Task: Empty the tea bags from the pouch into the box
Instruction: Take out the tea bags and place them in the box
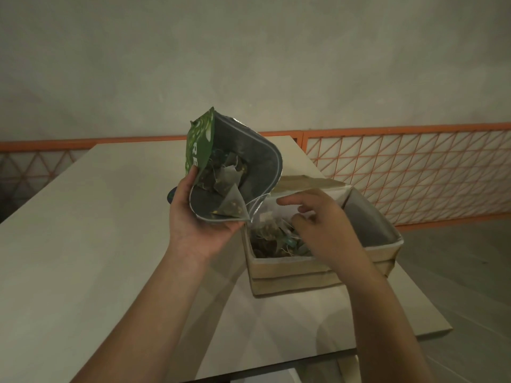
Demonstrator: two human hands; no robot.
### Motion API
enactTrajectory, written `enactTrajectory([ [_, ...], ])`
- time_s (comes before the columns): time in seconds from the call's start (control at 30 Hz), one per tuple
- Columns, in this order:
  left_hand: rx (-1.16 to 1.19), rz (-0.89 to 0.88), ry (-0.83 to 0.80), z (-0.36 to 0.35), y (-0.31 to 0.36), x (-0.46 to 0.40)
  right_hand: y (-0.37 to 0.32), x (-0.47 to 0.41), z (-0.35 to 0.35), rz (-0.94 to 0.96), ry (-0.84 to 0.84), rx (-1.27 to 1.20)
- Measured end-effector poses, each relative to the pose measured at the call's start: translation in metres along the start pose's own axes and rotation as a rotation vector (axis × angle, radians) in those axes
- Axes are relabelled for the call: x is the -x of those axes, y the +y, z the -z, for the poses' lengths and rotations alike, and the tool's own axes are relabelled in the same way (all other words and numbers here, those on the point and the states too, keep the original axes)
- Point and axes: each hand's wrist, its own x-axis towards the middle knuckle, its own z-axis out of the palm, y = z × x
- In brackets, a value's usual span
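Left grip (199,217) holds one pouch (249,158) beside one box (290,275).

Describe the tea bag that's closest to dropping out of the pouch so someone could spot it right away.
Start at the pale table and find the green pouch that the left hand holds tilted beside the box. At the pouch's lowest lip lies one pyramid-shaped mesh tea bag. Unlike the bags bunched deeper inside, it sits alone at the opening.
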Motion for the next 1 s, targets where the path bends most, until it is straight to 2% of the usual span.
enactTrajectory([
  [0.2,-0.001,0.010,0.006,0.000,0.001,0.000,-0.004,0.001,-0.010,0.096,-0.101,0.082],
  [0.47,0.017,0.009,-0.007,-0.004,-0.001,0.004,0.004,-0.001,-0.012,0.020,-0.078,-0.050],
  [0.73,0.023,0.012,0.013,-0.006,-0.001,0.005,0.001,-0.002,-0.015,0.034,-0.164,0.063],
  [1.0,0.026,0.011,0.046,-0.002,0.001,0.001,-0.008,0.003,-0.009,-0.066,-0.138,-0.034],
])
